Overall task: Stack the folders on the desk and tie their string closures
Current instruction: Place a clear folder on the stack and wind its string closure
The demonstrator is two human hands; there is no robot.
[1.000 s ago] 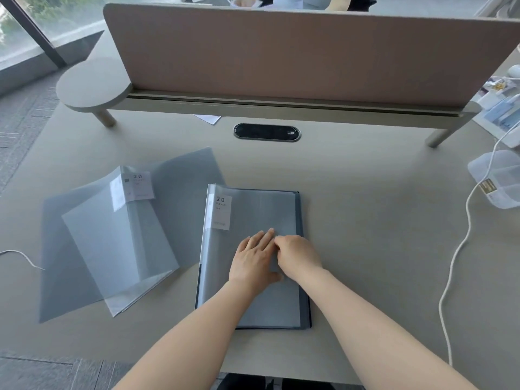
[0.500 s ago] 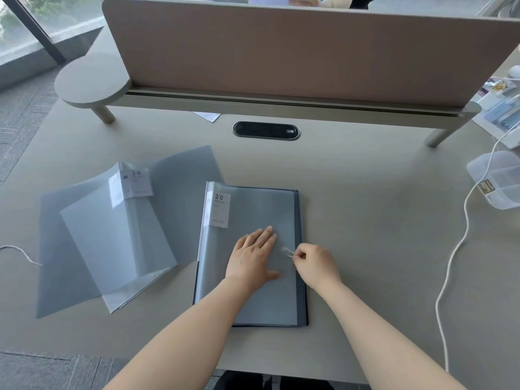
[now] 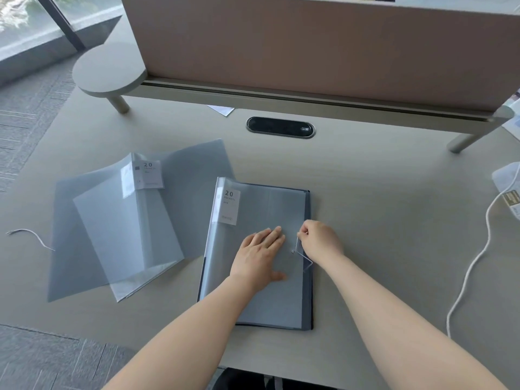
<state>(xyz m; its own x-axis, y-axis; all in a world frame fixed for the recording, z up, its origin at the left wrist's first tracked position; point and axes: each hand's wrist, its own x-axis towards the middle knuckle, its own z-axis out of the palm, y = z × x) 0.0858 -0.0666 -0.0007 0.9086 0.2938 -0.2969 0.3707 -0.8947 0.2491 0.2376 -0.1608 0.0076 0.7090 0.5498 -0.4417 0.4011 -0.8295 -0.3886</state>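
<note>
A grey translucent folder point(image 3: 261, 209) labelled "20 pockets" lies closed in the middle of the desk, on top of a darker one whose edge shows at the right. My left hand point(image 3: 260, 256) rests flat on its cover, fingers spread. My right hand point(image 3: 320, 242) pinches a thin white string point(image 3: 303, 256) that loops from a small button near the folder's right edge. A second grey folder point(image 3: 126, 220) lies open and askew to the left.
A loose bit of white string point(image 3: 31, 237) lies at the far left. A white cable point(image 3: 478, 266) runs down the right side beside a clear plastic box point(image 3: 506, 175). A divider panel point(image 3: 309, 52) and a black cable grommet point(image 3: 280, 127) are behind.
My right hand has drawn away from my left hand to the right and upward, pulling the string out from the closure. My left hand stays flat on the folder.
</note>
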